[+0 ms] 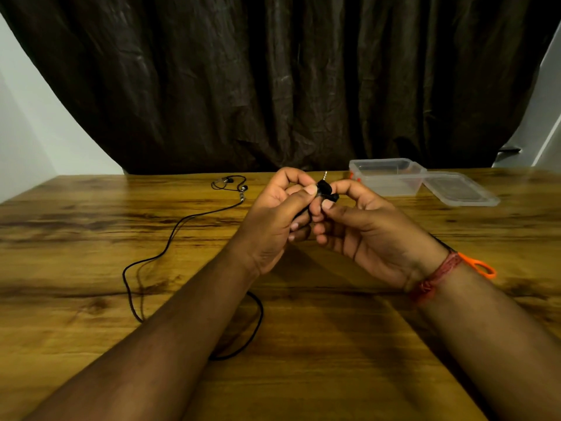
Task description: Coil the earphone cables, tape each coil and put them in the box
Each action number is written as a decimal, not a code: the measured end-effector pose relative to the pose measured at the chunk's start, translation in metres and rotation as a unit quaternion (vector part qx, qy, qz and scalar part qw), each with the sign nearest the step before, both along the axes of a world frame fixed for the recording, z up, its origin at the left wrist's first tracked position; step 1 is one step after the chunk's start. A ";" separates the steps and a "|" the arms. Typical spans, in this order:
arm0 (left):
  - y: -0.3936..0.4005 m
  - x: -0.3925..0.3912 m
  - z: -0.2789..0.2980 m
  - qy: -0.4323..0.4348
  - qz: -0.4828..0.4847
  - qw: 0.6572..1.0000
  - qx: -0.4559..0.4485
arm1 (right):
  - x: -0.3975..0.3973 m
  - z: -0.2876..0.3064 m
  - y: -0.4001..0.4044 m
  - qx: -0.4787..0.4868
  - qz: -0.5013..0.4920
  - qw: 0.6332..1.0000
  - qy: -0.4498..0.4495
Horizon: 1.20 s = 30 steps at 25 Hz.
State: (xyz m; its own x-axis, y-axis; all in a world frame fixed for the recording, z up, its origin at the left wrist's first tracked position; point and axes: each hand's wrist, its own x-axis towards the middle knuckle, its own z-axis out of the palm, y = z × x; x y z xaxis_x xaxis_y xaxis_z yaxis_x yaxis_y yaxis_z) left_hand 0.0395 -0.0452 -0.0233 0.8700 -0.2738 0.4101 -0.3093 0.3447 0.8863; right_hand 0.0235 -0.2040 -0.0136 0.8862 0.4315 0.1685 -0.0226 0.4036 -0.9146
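The coiled earphone cable (322,189) sits between your two hands, raised above the middle of the wooden table (334,344), a small black bundle with its metal jack plug (325,174) poking up and away from you. Your left hand (273,217) has its thumb and curled fingers pinched on the left side of the bundle. Your right hand (361,229) pinches the right side, thumb on top, where a short black tab (334,196) sticks out (it may be tape, but the view is too blurred to say). The lower fingertips of both hands nearly meet under the coil.

A second earphone cable (158,256) lies loose on the table to your left. Its earbuds (235,183) are near the far edge, and the cord runs toward you in a long wandering line, then loops under your left forearm.

The clear plastic box (385,177) stands open on the far right of the table, and its lid (461,189) lies flat just beside it on the right. An orange loop handle (482,267) shows past your right wrist, which wears a red thread band (437,276). A dark curtain (273,80) hangs behind the table.
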 end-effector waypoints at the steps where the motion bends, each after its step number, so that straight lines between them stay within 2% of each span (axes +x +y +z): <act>1: 0.000 0.000 0.000 0.004 -0.007 1.000 -0.009 | 0.000 0.000 0.000 0.002 0.001 1.000 0.000; 5: 0.002 0.002 -0.001 0.015 -0.022 0.999 -0.035 | 0.000 0.000 0.000 -0.001 -0.002 1.000 -0.012; 11: 0.002 0.001 -0.001 0.027 -0.035 0.998 -0.034 | 0.002 0.003 -0.001 -0.019 -0.065 0.998 -0.020; 17: 0.000 -0.001 0.000 0.029 -0.008 0.999 -0.016 | 0.001 0.001 0.000 -0.080 -0.094 0.988 -0.090; 22: -0.005 -0.004 0.000 0.012 0.043 0.998 0.033 | 0.005 -0.001 0.000 -0.216 -0.138 0.946 -0.199; 26: -0.006 -0.005 0.000 0.010 0.060 0.996 0.067 | 0.008 -0.005 -0.001 -0.242 -0.144 0.930 -0.235; 30: -0.004 -0.004 -0.001 -0.026 0.080 0.985 0.150 | 0.008 -0.008 0.000 -0.271 -0.154 0.917 -0.249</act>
State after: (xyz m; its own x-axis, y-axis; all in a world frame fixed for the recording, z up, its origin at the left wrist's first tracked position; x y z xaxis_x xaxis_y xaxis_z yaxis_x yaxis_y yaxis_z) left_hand 0.0360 -0.0492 -0.0241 0.8915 -0.2513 0.3769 -0.3862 0.0133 0.9223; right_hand 0.0314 -0.2042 -0.0214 0.8522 0.3128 0.4195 0.4902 -0.1970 -0.8490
